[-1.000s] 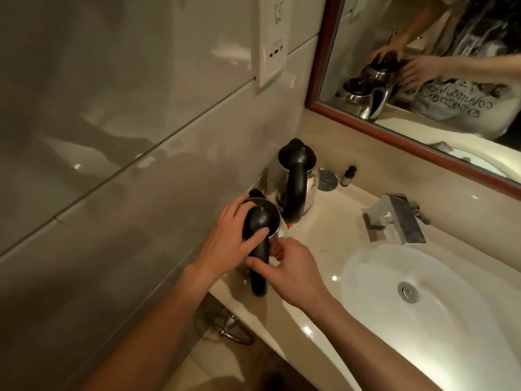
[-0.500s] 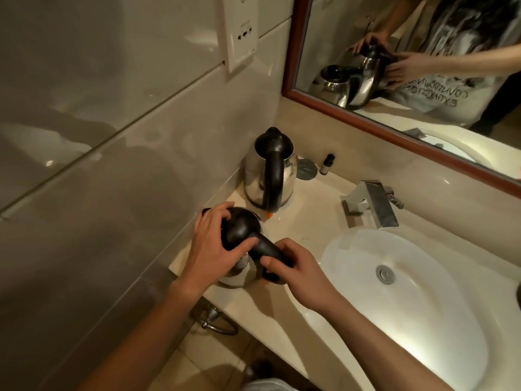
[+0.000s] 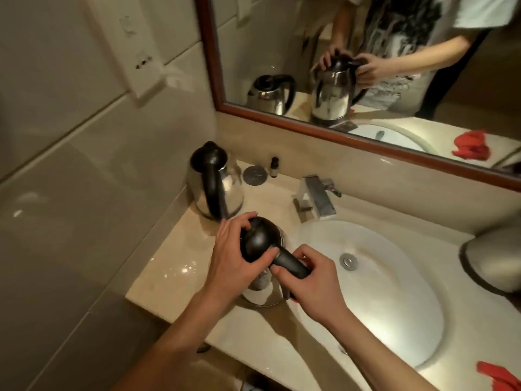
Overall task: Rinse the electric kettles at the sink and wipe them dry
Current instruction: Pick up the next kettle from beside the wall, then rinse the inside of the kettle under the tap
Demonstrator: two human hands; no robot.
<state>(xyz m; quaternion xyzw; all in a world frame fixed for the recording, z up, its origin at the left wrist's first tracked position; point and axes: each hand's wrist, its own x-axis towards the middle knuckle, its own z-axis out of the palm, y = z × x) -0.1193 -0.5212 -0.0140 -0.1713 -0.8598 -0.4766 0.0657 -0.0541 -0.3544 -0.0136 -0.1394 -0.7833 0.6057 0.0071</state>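
Beige counter (image 3: 174, 266) runs along the tiled wall; a second kettle (image 3: 215, 183) waits at eleven o'clock. Left hand (image 3: 234, 258) cups the near kettle (image 3: 260, 246) by its lid, right hand (image 3: 313, 277) wraps its handle — upright at the basin (image 3: 394, 292) rim. Rinsing looks unstarted, tap (image 3: 318, 194) dry. Room lies open at three o'clock — red cloth (image 3: 499, 375) at five.

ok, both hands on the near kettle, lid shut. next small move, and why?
Probably flip the lid open. The left hand cups it, the right hand grips the handle, and the near kettle sits on the counter beside the basin, faucet not running.
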